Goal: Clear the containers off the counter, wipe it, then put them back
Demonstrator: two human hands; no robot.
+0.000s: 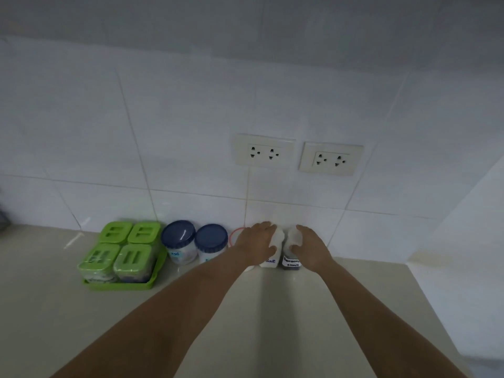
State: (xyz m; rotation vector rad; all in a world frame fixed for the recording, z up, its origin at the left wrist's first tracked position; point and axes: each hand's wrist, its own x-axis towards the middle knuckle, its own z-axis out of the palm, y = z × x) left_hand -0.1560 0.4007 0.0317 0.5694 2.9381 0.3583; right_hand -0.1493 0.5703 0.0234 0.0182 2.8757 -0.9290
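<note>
A row of containers stands against the tiled wall at the back of the beige counter (245,309). My left hand (256,241) grips the white-capped bottle labelled "Salt" (270,259) from above. My right hand (309,248) grips the white-capped bottle with dark contents labelled "sauce" (291,261) right beside it. Left of my hands stand two clear jars with blue lids (178,236) (211,238). A round red-rimmed container (235,236) is mostly hidden behind my left hand. Several green-lidded boxes sit in a green tray (120,285) at the far left.
Two double wall sockets (264,151) (330,159) sit on the white tiles above the bottles. A white side wall (463,268) bounds the counter on the right. A dark object shows at the far left edge (2,214).
</note>
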